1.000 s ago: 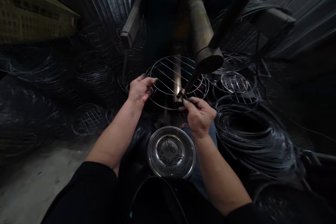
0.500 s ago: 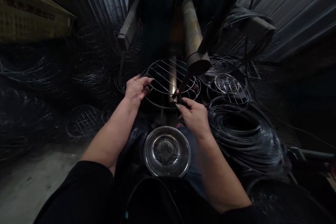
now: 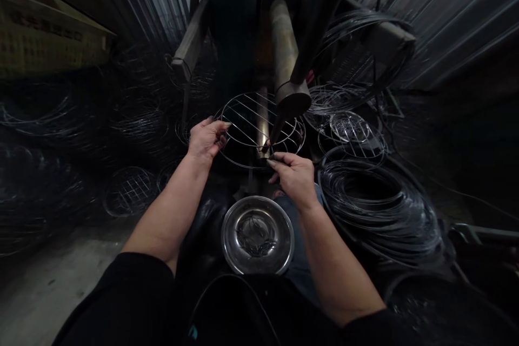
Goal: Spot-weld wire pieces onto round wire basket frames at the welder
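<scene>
A round wire rack (image 3: 246,106) with parallel bars lies between the two electrodes of a welding machine. My left hand (image 3: 205,140) pinches its left rim between thumb and fingers. At the near rim, just by the electrode tips, my right hand (image 3: 294,175) has thumb and forefinger pressed together on a small piece too dark to make out. The upper electrode arm (image 3: 287,48) slants down to the rim, and the lower brass-coloured post (image 3: 263,124) shows beneath the rack. A steel bowl (image 3: 231,248) with several short bent wires rests at my lap.
On the right lie a big wire coil (image 3: 389,216) and another round rack (image 3: 357,135). Piles of wire rings (image 3: 140,119) and a small grid (image 3: 132,192) stand at the left. A yellow crate (image 3: 48,38) is at the upper left. Grey beams (image 3: 190,43) jut out beside the machine.
The view has shifted slightly, so the machine and rack appear a little further left. My right fingers have closed in a tighter pinch near the electrode tip. My left hand keeps its hold.
</scene>
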{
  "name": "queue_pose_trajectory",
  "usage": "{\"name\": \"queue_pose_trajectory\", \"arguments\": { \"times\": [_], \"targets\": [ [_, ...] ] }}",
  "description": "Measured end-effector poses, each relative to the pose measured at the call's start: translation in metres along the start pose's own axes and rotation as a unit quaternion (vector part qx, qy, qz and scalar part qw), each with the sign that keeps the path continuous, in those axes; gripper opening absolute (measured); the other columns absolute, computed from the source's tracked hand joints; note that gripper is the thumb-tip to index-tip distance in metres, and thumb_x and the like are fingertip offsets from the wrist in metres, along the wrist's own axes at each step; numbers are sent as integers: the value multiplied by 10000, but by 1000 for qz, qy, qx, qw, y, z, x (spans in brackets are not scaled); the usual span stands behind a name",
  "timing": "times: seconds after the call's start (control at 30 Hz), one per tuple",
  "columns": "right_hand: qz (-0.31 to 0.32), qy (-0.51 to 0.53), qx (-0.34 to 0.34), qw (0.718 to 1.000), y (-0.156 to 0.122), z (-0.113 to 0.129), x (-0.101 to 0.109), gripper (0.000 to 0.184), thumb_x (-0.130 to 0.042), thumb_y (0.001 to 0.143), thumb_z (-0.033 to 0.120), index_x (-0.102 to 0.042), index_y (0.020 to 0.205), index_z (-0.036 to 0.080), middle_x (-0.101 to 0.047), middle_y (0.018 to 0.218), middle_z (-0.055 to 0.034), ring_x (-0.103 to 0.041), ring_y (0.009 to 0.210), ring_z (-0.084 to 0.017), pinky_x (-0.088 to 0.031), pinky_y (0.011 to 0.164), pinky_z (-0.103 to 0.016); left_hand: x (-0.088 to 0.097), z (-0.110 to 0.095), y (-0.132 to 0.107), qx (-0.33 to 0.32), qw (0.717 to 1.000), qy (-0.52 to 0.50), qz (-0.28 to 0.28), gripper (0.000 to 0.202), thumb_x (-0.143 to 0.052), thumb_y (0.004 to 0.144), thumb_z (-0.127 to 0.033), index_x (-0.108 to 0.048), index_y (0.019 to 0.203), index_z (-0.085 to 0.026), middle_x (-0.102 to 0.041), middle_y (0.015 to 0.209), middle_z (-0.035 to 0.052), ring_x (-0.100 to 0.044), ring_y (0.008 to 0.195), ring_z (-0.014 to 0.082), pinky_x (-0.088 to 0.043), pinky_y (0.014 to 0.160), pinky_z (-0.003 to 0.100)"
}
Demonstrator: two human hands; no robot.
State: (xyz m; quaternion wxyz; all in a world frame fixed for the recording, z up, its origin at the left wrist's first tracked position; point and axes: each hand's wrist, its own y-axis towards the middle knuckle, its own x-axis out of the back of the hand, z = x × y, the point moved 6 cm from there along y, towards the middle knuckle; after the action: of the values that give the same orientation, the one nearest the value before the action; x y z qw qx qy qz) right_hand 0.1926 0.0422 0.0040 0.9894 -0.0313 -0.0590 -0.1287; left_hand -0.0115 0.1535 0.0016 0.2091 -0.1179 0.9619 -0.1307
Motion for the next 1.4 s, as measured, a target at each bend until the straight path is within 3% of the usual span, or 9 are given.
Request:
{"name": "queue_pose_trajectory", "arguments": {
  "times": [0.3, 0.63, 0.97, 1.17, 1.4],
  "targets": [
    [-3, 24, 34, 999, 4, 1, 4, 209, -702, 643, 274, -735, 787, 126, -707, 736, -31, -545, 353, -93, -401, 325, -195, 2, 3, -2, -22, 1000, 1, -5, 296, -704, 490, -92, -475, 660, -173, -540, 547, -38, -527, 483, 97, -339, 407, 183],
    [3, 42, 45, 998, 7, 6, 7, 179, -715, 586, 237, -713, 720, 119, -657, 619, 9, -466, 307, -66, -339, 277, -183, 6, 3, -17, -25, 999, -30, -16, 306, -705, 525, -59, -462, 669, -178, -515, 530, -53, -487, 468, 72, -309, 414, 170],
    [12, 26, 50, 998, 10, 5, 11, 206, -752, 579, 263, -717, 720, 119, -642, 606, 10, -469, 311, -66, -366, 288, -185, 14, 5, -37, -19, 996, -70, -57, 469, -717, 557, -41, -546, 970, -183, -537, 590, -69, -498, 477, 63, -309, 420, 157],
    [12, 27, 70, 997, 9, 5, 10, 188, -743, 625, 280, -726, 739, 131, -674, 677, -10, -479, 337, -55, -368, 314, -175, 10, -1, -22, -17, 998, -56, -29, 478, -721, 538, -38, -519, 945, -185, -549, 596, -65, -510, 494, 70, -312, 420, 159],
    [11, 22, 65, 998, 11, 2, 10, 224, -743, 631, 310, -724, 758, 126, -674, 675, -20, -470, 341, -61, -367, 314, -185, 11, 9, -17, 12, 999, -34, -24, 434, -741, 501, -91, -506, 849, -202, -547, 605, -63, -529, 511, 83, -335, 440, 172]
  ]
}}
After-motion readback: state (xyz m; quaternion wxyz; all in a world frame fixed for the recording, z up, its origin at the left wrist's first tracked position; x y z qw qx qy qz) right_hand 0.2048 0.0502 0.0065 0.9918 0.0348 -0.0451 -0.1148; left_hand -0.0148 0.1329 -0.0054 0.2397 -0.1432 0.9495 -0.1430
